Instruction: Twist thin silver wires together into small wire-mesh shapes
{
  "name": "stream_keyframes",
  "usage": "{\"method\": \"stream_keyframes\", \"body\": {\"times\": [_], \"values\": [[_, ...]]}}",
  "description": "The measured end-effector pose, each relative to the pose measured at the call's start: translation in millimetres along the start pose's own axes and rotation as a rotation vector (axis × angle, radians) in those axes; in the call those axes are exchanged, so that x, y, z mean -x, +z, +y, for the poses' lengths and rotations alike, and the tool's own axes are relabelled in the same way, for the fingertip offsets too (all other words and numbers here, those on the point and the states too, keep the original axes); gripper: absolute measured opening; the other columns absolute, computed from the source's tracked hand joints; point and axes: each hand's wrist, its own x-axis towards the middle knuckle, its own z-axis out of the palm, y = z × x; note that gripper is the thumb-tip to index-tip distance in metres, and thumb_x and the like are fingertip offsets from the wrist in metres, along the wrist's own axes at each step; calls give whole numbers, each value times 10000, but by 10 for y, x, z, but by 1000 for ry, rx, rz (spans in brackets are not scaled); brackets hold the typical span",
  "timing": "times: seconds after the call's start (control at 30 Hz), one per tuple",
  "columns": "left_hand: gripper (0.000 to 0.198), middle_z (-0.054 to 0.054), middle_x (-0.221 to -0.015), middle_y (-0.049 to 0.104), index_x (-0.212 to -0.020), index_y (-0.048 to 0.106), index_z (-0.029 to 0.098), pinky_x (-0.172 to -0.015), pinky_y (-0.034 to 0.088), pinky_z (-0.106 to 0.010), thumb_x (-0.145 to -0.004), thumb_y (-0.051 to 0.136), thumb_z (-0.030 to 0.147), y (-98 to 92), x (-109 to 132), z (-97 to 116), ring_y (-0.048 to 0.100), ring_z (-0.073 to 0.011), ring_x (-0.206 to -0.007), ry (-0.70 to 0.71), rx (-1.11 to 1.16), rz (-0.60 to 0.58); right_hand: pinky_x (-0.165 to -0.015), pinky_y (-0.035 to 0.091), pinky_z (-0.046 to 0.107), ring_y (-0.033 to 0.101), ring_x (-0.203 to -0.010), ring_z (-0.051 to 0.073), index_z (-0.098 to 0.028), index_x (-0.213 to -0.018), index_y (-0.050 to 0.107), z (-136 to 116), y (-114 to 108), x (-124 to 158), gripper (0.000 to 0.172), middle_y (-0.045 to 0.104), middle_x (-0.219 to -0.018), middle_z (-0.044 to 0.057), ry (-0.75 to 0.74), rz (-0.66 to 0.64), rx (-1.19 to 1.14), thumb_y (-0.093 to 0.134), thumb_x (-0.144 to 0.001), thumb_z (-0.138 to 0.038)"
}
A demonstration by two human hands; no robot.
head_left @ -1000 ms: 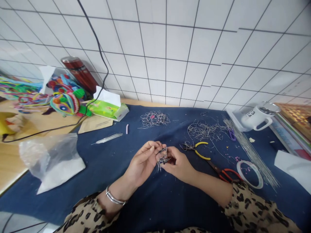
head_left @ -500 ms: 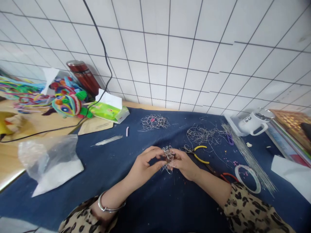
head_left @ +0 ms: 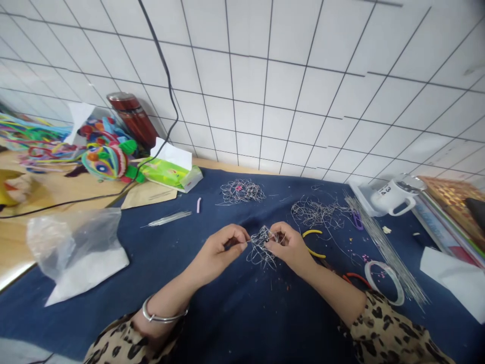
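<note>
Between my hands is a small openwork piece of bent silver wire [head_left: 260, 251], held just above the dark blue cloth. My right hand [head_left: 290, 247] grips its right side, fingers closed on the wire. With thumb and forefinger pinched, my left hand [head_left: 222, 251] holds a thin wire end at the piece's left edge. Yellow-handled pliers [head_left: 315, 245] lie beside my right hand, their jaws hidden behind it. Beyond, a round wire bundle [head_left: 242, 191] with a pink spot rests on the cloth, and a loose wire tangle [head_left: 316, 211] lies to its right.
To the right are straight wires [head_left: 386, 247], a clear coil [head_left: 384, 282], red-handled pliers [head_left: 356, 278], purple scissors [head_left: 356, 220] and a white mug [head_left: 396, 196]. At left lie a plastic bag [head_left: 81, 258], a tissue pack [head_left: 170, 174] and thin wire pieces [head_left: 170, 219]. A black cable [head_left: 166, 71] hangs across.
My left hand has shifted left, from the wire piece's body to a wire end. More of the piece shows now. My right hand has moved slightly right, still holding it.
</note>
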Motion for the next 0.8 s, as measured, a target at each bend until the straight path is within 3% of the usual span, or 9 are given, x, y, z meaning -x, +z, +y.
{"method": "stream_keyframes", "body": {"times": [0.17, 0.27, 0.37, 0.47, 0.53, 0.67, 0.8], "values": [[69, -28, -928, 565, -804, 525, 180, -784, 401, -273, -834, 539, 240, 31, -18, -10, 520, -149, -865, -45, 147, 134, -598, 394, 226, 458, -632, 91, -193, -882, 515, -25, 44, 17, 238, 497, -740, -34, 80, -118, -230, 662, -733, -306], [99, -20, -835, 580, -797, 540, 175, -716, 402, -256, -823, 557, 269, 61, -26, -49, 519, -144, -787, -81, 123, 168, -543, 381, 220, 442, -570, 81, -184, -870, 517, -17, 57, 18, 237, 488, -686, -41, 149, -147, -341, 654, -747, -334], [114, -4, -753, 563, -792, 549, 175, -649, 392, -239, -812, 568, 286, 87, -33, -110, 499, -132, -703, -106, 88, 215, -522, 369, 220, 428, -544, 79, -178, -867, 525, 4, 51, 18, 229, 478, -650, -43, 182, -144, -407, 640, -767, -349], [112, 12, -728, 523, -783, 547, 183, -611, 377, -228, -785, 602, 281, 111, -25, -144, 464, -117, -652, -76, 26, 394, -528, 368, 220, 428, -557, 79, -175, -869, 533, 15, 45, 17, 223, 484, -667, -35, 181, -99, -441, 629, -778, -355], [116, 11, -719, 513, -732, 554, 180, -630, 381, -237, -767, 625, 265, 134, -7, -136, 463, -120, -663, -19, -21, 441, -525, 366, 218, 431, -563, 80, -177, -871, 531, 17, 47, 14, 224, 483, -673, -35, 170, -56, -435, 623, -782, -361], [76, -30, -812, 591, -774, 644, 173, -703, 415, -281, -771, 629, 247, 222, 32, -93, 522, -140, -724, -3, 94, 191, -556, 387, 224, 462, -608, 92, -186, -901, 523, 21, 65, 18, 235, 498, -705, -31, 93, 16, -310, 636, -770, -344], [331, -44, -903, 610, -1116, 600, 219, -598, 423, -271, -787, 613, 253, 314, 29, -104, 506, -99, -601, -187, 587, -61, -641, 420, 250, 510, -693, 114, -200, -991, 501, 35, 95, 45, 333, 539, -797, -11, -25, 44, -92, 670, -736, -329]]}}
